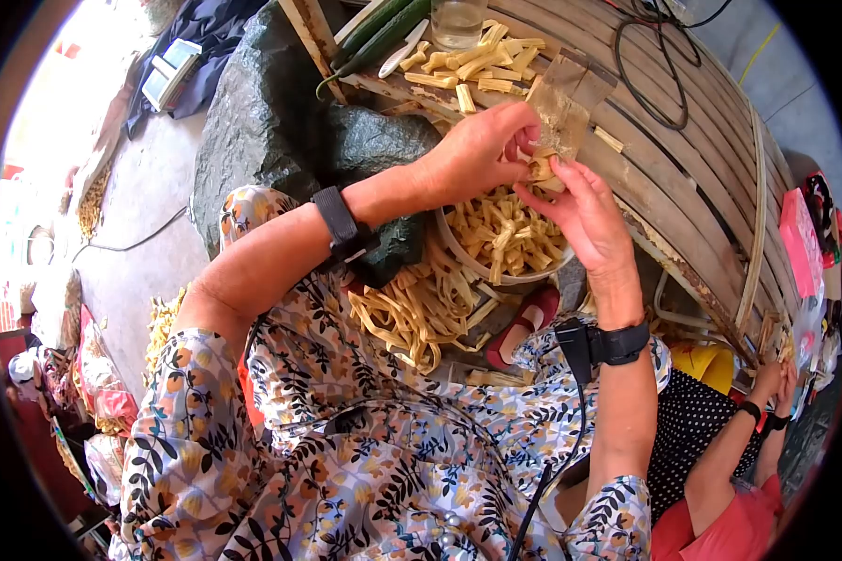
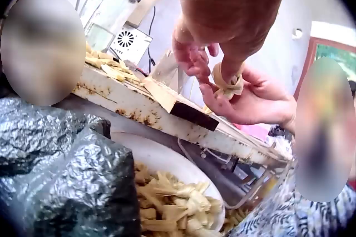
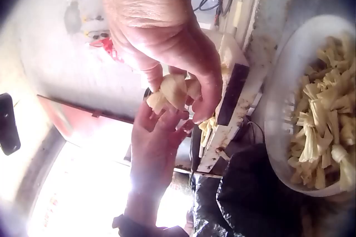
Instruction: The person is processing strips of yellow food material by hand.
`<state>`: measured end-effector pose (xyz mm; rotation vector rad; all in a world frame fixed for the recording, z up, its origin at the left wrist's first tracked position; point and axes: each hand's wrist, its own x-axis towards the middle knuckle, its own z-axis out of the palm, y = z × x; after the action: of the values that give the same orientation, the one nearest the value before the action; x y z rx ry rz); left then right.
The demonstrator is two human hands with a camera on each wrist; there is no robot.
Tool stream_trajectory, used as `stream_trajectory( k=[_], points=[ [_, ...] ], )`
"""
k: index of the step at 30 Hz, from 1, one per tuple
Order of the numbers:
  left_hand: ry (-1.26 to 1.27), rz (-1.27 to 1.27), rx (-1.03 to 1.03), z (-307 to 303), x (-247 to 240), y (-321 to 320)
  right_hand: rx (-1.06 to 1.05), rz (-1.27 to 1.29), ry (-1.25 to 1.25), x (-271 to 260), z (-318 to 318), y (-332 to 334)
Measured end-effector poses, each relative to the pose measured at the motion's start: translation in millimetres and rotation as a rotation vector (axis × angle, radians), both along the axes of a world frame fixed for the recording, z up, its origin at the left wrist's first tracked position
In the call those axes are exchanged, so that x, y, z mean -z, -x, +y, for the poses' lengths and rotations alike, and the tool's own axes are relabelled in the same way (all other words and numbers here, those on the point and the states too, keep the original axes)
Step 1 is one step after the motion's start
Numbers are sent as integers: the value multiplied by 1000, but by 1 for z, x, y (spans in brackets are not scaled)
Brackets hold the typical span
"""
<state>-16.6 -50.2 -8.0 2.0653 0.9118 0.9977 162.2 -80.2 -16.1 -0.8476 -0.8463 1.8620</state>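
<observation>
Both hands meet over the table edge at a folded pale yellow strip [image 1: 543, 168], which looks like tofu skin. My left hand [image 1: 486, 150] pinches it from one side with curled fingers. From the other side my right hand [image 1: 589, 210] grips it between thumb and fingers. The left wrist view shows the strip [image 2: 229, 86] bent into a loop or knot; in the right wrist view the bunched strip [image 3: 172, 92] sits between both hands' fingertips. Just below, a white bowl [image 2: 161, 151] holds many knotted strips [image 3: 320, 131]. Long loose strips [image 1: 412, 313] lie beside the bowl.
The slatted table [image 1: 664, 178] bears a wooden block [image 1: 571, 93], short yellow pieces [image 1: 496, 61], a glass jar [image 1: 457, 23], cucumbers [image 1: 384, 37] and a black cable [image 1: 627, 65]. Dark plastic sheeting [image 1: 262, 122] stands at the left. Another person's hands [image 1: 776, 383] work at the right.
</observation>
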Motion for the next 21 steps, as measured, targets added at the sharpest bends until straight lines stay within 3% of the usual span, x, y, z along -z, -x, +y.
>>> stream_trajectory(
  k=[6,9,11,12,15,16,21],
  points=[
    [-440,400,109,-5,7,3,52,-444,-210,10,-6,13],
    [-641,352,131,-1,18,0,80,-595,-212,2,-9,11],
    [100,3,114,-13,4,0,111,-662,-192,-7,-11,9],
    [469,-173,101,-17,-3,1,112,-574,-340,-5,-9,3],
    [1056,-660,162,-11,-16,6,121,-563,-382,-6,-10,0],
    [1071,-691,88,-8,-22,8,111,-562,-413,-7,-11,0],
    [1178,-873,101,-1,-31,24,97,-589,-523,-18,-15,2]
  ],
)
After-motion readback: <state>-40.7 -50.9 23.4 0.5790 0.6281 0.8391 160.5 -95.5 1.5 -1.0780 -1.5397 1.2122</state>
